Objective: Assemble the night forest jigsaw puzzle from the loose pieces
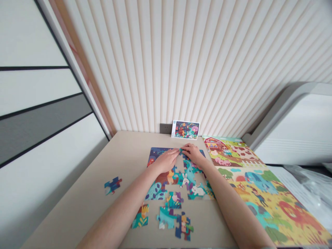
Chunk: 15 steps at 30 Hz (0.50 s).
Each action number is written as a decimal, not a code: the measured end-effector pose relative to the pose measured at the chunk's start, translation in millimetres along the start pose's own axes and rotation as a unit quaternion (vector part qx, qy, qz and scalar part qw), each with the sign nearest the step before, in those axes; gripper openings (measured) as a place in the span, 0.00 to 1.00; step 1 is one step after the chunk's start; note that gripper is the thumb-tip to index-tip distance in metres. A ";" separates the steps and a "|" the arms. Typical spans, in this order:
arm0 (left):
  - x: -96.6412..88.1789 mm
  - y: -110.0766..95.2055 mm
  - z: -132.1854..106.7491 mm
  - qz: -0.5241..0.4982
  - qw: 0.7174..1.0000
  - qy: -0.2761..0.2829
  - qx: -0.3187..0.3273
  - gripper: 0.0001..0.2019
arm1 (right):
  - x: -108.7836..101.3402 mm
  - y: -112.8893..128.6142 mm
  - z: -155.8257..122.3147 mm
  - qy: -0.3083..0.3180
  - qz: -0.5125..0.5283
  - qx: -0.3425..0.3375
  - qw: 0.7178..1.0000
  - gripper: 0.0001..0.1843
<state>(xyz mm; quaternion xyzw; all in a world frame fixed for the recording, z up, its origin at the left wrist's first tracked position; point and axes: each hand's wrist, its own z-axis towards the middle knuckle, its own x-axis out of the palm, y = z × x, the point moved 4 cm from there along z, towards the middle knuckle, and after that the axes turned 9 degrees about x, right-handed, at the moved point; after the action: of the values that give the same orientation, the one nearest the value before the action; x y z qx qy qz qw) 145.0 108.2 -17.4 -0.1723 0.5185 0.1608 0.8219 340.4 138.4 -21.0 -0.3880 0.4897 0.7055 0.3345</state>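
A partly assembled jigsaw puzzle [158, 192] with dark blue, teal and animal artwork lies on the table, with gaps near its middle, right and lower edge. At its upper part, my left hand [168, 160] and my right hand [193, 154] meet, fingertips closed on a small teal puzzle piece [181, 151] between them. The hands and forearms hide parts of the picture. Loose pieces lie nearer to me: a teal piece [166, 217], a dark blue piece [184, 226], a green and yellow piece [140, 216] and a teal piece with purple [174, 200]. Another loose piece [112, 185] sits to the left.
A reference picture card [185, 130] leans against the ribbed wall beside a dark socket [165, 128]. On the right lie a farm puzzle [233, 152] and a safari puzzle [269, 204], both assembled. Clear plastic wrapping [308, 188] rests beyond them.
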 end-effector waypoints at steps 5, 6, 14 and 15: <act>-35.1 11.6 -17.8 0.033 0.999 0.002 -0.034 0.22 | -0.5 -1.3 -2.9 0.003 0.001 -0.004 1.000 0.16; -44.1 17.8 -26.6 0.040 0.998 0.004 -0.044 0.23 | -0.7 -1.8 -3.2 0.007 0.001 -0.005 1.000 0.16; -83.1 60.2 -115.1 0.064 0.992 0.029 -0.103 0.23 | -6.0 -4.0 -3.8 0.000 -0.017 0.030 0.999 0.18; -82.0 60.4 -120.9 0.060 0.992 0.033 -0.108 0.24 | -6.0 -3.5 -4.8 0.000 -0.021 0.033 0.999 0.18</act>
<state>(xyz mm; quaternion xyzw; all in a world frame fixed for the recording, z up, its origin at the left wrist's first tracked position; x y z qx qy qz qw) -11.8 100.4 1.3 -0.2344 0.5340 0.2590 0.7699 347.3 134.2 -18.2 -0.3866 0.5044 0.6822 0.3616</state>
